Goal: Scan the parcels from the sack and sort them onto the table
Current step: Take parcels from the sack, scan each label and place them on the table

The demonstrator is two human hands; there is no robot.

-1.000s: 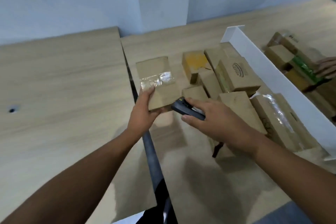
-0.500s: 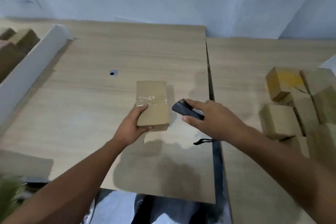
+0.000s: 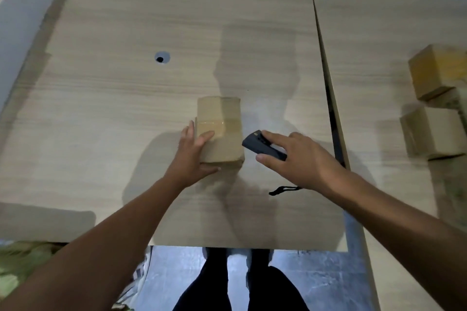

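Cardboard parcel (image 3: 219, 113) looks stiff, light: we grip its edges; our left hand (image 3: 192, 156) curls round the near-left corner, right hand (image 3: 300, 159) pinches scanner (image 3: 262, 147).

Soft overhead light; broad shadows on table (image 3: 126, 108); slight blur, wide-angle edge distortion.

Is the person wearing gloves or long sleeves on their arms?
No. The left hand and right hand are bare, with no gloves, rings or watch showing. The left forearm and right forearm are bare too, no sleeve in view.
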